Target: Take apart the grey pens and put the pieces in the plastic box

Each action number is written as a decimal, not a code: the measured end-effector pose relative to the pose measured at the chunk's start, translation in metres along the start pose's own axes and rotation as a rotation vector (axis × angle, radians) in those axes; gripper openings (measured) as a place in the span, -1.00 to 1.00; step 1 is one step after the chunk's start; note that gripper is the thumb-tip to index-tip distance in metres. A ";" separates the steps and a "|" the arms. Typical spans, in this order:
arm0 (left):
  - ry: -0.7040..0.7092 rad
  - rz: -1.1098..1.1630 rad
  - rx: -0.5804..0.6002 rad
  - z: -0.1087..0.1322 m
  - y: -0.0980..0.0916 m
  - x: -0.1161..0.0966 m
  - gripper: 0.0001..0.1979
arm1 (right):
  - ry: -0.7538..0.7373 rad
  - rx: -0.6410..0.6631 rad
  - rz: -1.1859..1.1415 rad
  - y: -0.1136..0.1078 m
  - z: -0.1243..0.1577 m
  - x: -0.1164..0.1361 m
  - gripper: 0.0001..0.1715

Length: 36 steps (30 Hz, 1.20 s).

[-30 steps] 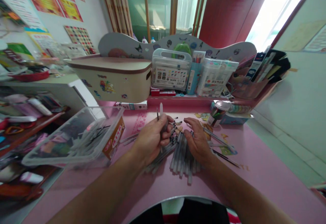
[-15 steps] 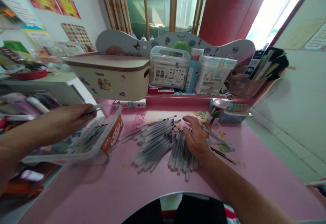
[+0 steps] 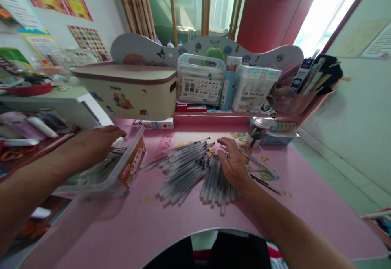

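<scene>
The left hand (image 3: 94,143) has moved over the plastic bin (image 3: 132,166), hold unclear; the spread, seemingly empty right hand (image 3: 233,164), slipping, could scatter pen refills (image 3: 214,185).

Two groups of grey translucent pens lie flat on the pink surface (image 3: 146,224). The larger pile (image 3: 183,175) is layered and fanned; its black tips point to the far right, its pale ends to the near left. The smaller bundle (image 3: 214,185) lies just beside it, pale ends toward the near edge, its right side partly covered by the right hand (image 3: 234,165). The clear plastic box (image 3: 97,187) stands open-topped left of the pens, with a brown label (image 3: 133,163) on its right wall. It contains pale sticks and thin dark rods, partly hidden beneath the left hand (image 3: 99,144).
</scene>
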<state>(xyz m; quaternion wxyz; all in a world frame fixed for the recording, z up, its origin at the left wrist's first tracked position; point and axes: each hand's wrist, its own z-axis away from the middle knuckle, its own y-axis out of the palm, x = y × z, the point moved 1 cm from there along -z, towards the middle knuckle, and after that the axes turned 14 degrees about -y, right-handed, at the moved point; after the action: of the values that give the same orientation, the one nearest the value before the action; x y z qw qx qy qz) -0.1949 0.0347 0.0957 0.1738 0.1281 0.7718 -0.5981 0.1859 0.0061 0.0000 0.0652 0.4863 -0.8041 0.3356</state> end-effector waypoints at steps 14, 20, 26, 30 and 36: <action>0.299 -0.172 0.347 0.113 0.106 -0.131 -0.92 | -0.052 0.031 0.007 0.002 -0.002 0.003 -0.72; 0.189 -0.415 0.446 0.106 0.111 -0.143 -0.83 | -0.063 0.038 0.002 0.002 -0.001 0.004 -0.73; 0.199 -0.381 0.406 0.104 0.117 -0.142 -0.85 | -0.083 0.053 -0.002 0.002 -0.001 0.005 -0.72; 0.191 -0.294 0.358 0.098 0.112 -0.141 -0.90 | -0.073 0.070 -0.028 0.002 -0.001 0.005 -0.73; 0.001 0.383 0.463 0.073 0.106 -0.145 -0.90 | 0.081 0.028 -0.157 0.002 -0.002 0.005 -0.70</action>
<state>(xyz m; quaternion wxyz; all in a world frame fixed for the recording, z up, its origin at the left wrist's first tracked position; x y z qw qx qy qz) -0.0117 -0.0079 0.0473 0.2491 0.3080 0.5766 -0.7145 0.1813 0.0042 0.0023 0.1173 0.5348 -0.7554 0.3601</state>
